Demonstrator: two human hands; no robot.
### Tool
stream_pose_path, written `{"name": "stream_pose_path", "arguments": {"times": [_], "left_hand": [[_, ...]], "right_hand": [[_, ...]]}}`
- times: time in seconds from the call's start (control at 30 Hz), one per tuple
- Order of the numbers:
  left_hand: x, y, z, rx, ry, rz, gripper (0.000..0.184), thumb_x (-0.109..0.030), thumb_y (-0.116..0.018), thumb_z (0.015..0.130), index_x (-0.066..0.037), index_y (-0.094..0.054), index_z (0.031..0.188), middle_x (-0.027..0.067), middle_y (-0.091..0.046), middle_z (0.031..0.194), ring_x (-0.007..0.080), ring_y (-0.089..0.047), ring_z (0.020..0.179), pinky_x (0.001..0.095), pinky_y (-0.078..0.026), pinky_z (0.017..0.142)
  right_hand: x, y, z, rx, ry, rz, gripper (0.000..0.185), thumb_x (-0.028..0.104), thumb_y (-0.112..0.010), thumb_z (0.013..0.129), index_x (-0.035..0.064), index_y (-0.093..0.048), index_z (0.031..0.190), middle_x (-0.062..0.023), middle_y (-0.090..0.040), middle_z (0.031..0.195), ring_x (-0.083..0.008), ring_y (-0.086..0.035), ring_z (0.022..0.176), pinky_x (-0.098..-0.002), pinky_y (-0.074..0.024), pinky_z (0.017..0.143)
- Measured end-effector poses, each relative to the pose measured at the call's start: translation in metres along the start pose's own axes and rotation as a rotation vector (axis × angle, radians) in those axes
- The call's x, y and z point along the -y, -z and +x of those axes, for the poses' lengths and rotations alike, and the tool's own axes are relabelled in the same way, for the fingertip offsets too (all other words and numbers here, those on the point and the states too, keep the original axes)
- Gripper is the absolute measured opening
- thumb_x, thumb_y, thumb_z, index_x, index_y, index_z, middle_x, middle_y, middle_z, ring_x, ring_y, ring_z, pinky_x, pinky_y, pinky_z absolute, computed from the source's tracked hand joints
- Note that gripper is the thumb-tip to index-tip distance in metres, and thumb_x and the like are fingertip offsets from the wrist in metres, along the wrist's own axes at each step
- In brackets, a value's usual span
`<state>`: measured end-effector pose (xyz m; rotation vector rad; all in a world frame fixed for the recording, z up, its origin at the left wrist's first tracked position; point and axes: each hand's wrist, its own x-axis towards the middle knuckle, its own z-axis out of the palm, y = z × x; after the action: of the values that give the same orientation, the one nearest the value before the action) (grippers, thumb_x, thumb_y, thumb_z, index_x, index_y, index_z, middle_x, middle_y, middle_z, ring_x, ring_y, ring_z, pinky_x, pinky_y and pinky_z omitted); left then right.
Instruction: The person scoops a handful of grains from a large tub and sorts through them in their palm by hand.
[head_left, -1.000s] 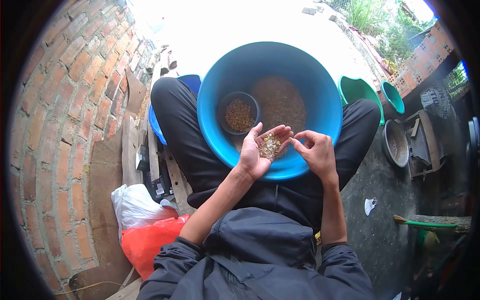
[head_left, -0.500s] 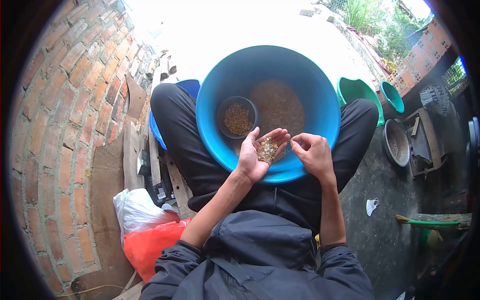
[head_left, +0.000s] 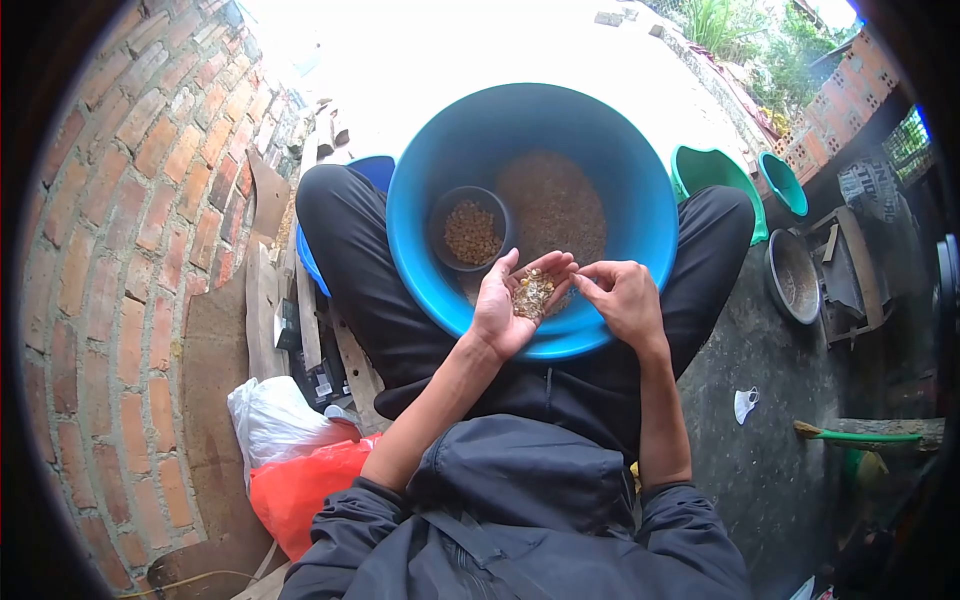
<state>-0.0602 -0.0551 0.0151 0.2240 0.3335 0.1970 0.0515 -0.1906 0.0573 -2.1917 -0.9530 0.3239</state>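
My left hand (head_left: 500,318) is cupped palm up over the near rim of a large blue basin (head_left: 404,240), which sits between my legs. In that palm lies a handful of mixed grain (head_left: 532,293), yellow kernels among pale chaff. Close beside its fingertips, my right hand (head_left: 627,305) has thumb and forefinger pinched together; anything between them is too small to make out. Inside the basin, a small dark bowl (head_left: 439,242) at the left holds yellowish-brown kernels (head_left: 472,233). Fine brownish grain (head_left: 550,195) covers part of the basin's bottom.
Green basins (head_left: 715,172) and a grey metal bowl (head_left: 771,270) stand on the right. White (head_left: 285,420) and red plastic bags (head_left: 310,490) lie at the left, near a brick wall (head_left: 130,330). A white mask (head_left: 745,405) lies on the floor.
My right hand's pinched fingers have moved slightly left and up, nearer the left fingertips. The basin appears a little higher and further left in view.
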Motion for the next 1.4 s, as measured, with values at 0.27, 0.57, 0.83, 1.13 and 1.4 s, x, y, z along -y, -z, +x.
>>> {"name": "stream_pose_path", "arguments": {"times": [0.27, 0.57, 0.83, 1.13, 1.4], "left_hand": [[0.000, -0.001, -0.002, -0.030, 0.001, 0.013, 0.057, -0.036, -0.027, 0.104, 0.011, -0.053, 0.125, 0.0239, -0.056, 0.130, 0.0334, -0.051, 0.127, 0.0425, -0.036, 0.114], [0.000, -0.001, -0.001, -0.027, -0.010, 0.003, 0.058, -0.036, -0.025, 0.104, 0.011, -0.051, 0.126, 0.0247, -0.055, 0.131, 0.0333, -0.050, 0.127, 0.0429, -0.036, 0.114], [-0.003, -0.001, -0.003, 0.004, 0.023, 0.033, 0.059, -0.038, -0.024, 0.105, 0.008, -0.049, 0.130, 0.0210, -0.053, 0.135, 0.0289, -0.053, 0.125, 0.0404, -0.044, 0.107], [-0.002, 0.009, 0.000, 0.084, 0.049, 0.107, 0.060, -0.040, -0.023, 0.104, 0.005, -0.050, 0.132, 0.0170, -0.055, 0.135, 0.0260, -0.059, 0.116, 0.0380, -0.049, 0.099], [-0.001, -0.003, -0.005, 0.019, 0.042, 0.099, 0.061, -0.040, -0.024, 0.104, 0.007, -0.054, 0.128, 0.0173, -0.058, 0.131, 0.0273, -0.057, 0.119, 0.0376, -0.048, 0.100]], "right_hand": [[-0.001, -0.006, -0.003, -0.085, 0.019, -0.084, 0.020, 0.025, -0.069, 0.082, 0.0073, -0.075, 0.090, -0.0102, -0.066, 0.065, -0.0226, -0.066, 0.059, -0.0354, -0.0505, 0.059], [-0.004, -0.006, -0.006, -0.114, 0.085, -0.018, 0.019, 0.023, -0.070, 0.082, 0.0060, -0.074, 0.090, -0.0078, -0.060, 0.057, -0.0193, -0.059, 0.051, -0.0340, -0.0455, 0.052], [-0.003, -0.007, -0.008, -0.034, 0.219, 0.158, 0.016, 0.019, -0.073, 0.079, 0.0061, -0.073, 0.088, -0.0053, -0.055, 0.054, -0.0155, -0.054, 0.048, -0.0323, -0.0415, 0.049], [0.005, -0.016, -0.009, -0.093, 0.416, -0.013, 0.018, 0.015, -0.071, 0.074, 0.0066, -0.074, 0.090, -0.0080, -0.060, 0.061, -0.0190, -0.056, 0.052, -0.0336, -0.0449, 0.053], [0.008, -0.008, -0.011, -0.029, 0.416, -0.135, 0.014, 0.017, -0.070, 0.076, 0.0082, -0.072, 0.087, -0.0112, -0.069, 0.076, -0.0277, -0.067, 0.068, -0.0372, -0.0525, 0.064]]}}
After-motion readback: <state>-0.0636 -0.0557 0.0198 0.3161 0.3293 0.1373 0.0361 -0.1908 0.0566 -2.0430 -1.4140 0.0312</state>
